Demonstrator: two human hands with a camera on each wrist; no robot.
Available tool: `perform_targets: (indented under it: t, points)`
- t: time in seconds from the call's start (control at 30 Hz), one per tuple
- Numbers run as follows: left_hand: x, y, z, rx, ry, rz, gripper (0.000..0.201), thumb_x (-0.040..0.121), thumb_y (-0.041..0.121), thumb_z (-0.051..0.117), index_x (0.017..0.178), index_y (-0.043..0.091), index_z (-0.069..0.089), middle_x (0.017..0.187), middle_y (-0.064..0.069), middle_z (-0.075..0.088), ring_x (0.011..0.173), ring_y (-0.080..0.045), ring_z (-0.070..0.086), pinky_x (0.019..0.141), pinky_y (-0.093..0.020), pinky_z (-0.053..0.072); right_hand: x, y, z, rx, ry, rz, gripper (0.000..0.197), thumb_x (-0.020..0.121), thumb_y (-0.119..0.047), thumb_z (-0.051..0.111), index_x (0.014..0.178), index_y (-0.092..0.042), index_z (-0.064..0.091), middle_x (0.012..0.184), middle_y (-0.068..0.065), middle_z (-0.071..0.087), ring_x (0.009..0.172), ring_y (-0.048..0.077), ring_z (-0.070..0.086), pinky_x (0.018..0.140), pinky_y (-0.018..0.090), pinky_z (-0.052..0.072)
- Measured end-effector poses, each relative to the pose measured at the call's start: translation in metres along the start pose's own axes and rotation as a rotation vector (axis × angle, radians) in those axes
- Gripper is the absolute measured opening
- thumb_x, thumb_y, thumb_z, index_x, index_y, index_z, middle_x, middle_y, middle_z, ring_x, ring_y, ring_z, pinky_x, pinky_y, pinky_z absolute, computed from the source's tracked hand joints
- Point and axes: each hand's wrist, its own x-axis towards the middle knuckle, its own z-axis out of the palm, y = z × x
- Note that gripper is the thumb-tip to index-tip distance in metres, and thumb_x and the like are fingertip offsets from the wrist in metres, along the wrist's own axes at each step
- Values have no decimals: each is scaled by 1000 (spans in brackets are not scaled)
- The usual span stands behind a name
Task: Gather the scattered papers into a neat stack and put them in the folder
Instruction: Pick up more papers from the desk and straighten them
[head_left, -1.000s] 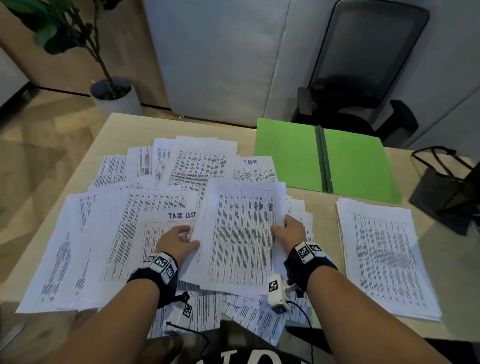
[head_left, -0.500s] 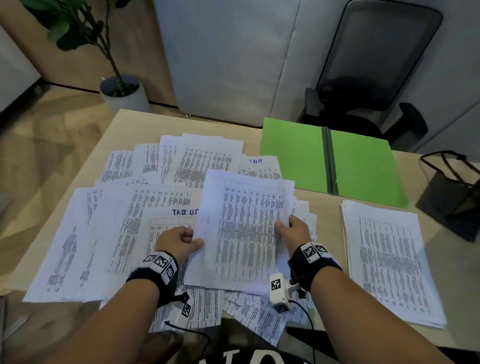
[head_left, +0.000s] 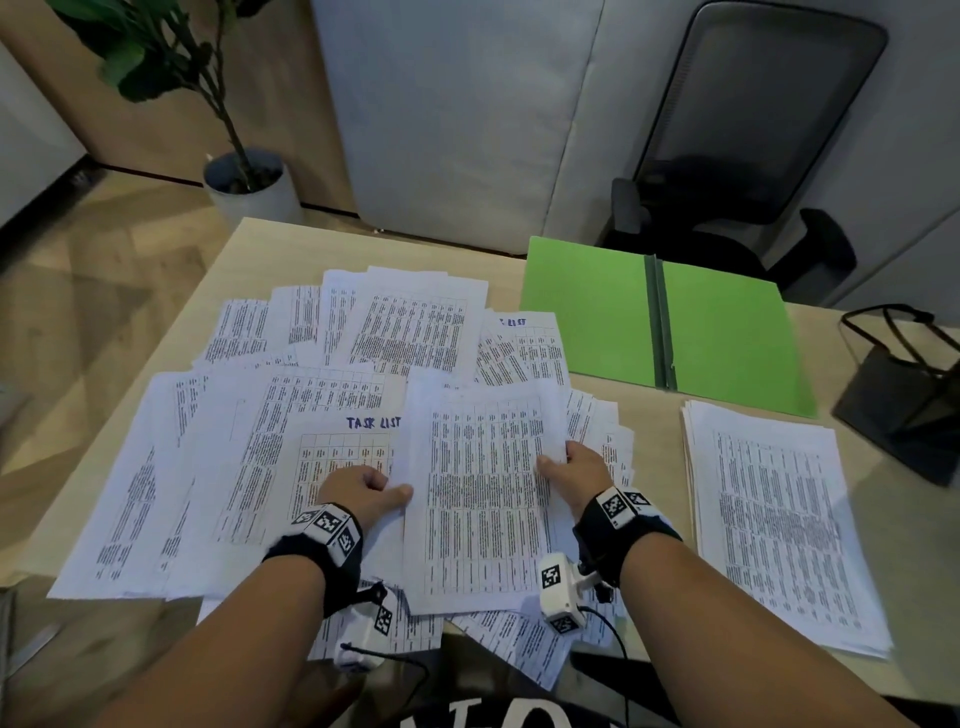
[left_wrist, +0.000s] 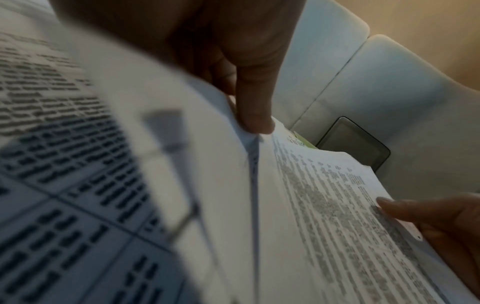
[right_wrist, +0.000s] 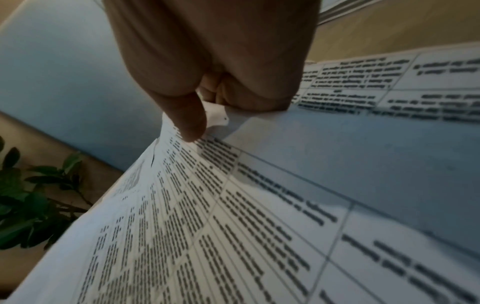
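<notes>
I hold a small bundle of printed sheets over the scattered papers on the table. My left hand pinches the bundle's left edge, thumb on top. At the right edge my right hand grips it, thumb on the print and fingers curled beneath. A neat stack of papers lies to the right. The green folder lies open at the back right of the table.
A black wire holder stands at the table's right edge. Behind the table are an office chair, a grey sofa and a potted plant. More loose sheets hang over the near edge.
The held bundle has turned from a leftward tilt to nearly square with the table edge and shifted slightly right. Both hands keep their grip at its edges.
</notes>
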Motion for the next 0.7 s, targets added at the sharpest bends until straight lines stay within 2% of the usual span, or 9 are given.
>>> perform_targets:
  t: [0.1,0.17,0.2,0.23,0.3,0.37,0.5,0.63,0.7]
  points:
    - [5,2,1,109,45,21,47,74,48,74,59,18,41,59,3,44,56,-16,44,56,-23,35,-1,-3,-3,-56,55,-25,25,88,-13,59,108,2,59,105,16,63,100,31,60,85,34,49]
    - [9,2,-6,235,149,-12,37,74,57,68,73,22,56,90,-3,61,83,-23,59,77,-34,51,1,-4,-5,14,127,-42,26,90,-6,55,114,4,57,111,20,62,103,34,59,87,37,49]
    - [8,1,-11,308,203,-48,33,74,55,69,89,27,60,116,-6,57,106,-29,55,89,-45,50,1,-5,-7,64,132,-49,22,91,-4,55,112,2,58,107,20,61,102,35,58,84,35,49]
    - [9,-3,-15,358,233,-102,42,73,50,71,108,31,58,138,-7,41,125,-34,42,99,-54,42,1,-6,-8,132,129,-61,16,90,-3,56,107,-4,59,101,16,61,99,33,59,80,32,48]
    - [11,-11,-26,338,218,-225,76,71,42,76,137,34,38,155,-6,8,141,-39,12,107,-63,27,-1,-10,-10,284,87,-57,16,87,-4,64,98,-15,59,97,9,65,96,29,63,83,33,50]
    - [12,-18,-35,327,164,-301,101,66,46,80,147,32,21,156,-10,-3,141,-43,6,110,-62,23,0,-6,-8,325,12,-37,22,84,-6,69,99,-20,62,100,7,69,97,27,65,90,40,53]
    - [9,-18,-43,320,184,-324,122,57,41,88,150,23,10,145,-23,21,130,-45,32,103,-54,35,-3,0,-2,200,-166,-31,29,87,-3,64,115,-10,63,107,11,68,102,30,63,96,48,50]
    - [8,-15,-37,49,173,-116,77,75,15,73,141,15,32,121,-18,58,104,-34,58,90,-40,45,-6,1,-2,191,-246,-12,20,85,-2,65,90,-22,66,94,7,70,99,31,65,95,51,50]
    - [5,-11,-26,-46,148,-13,58,79,10,67,132,15,42,101,-11,64,90,-29,60,77,-31,43,-6,1,-3,287,-238,-8,23,84,4,65,90,-18,69,96,11,72,99,32,66,97,52,49]
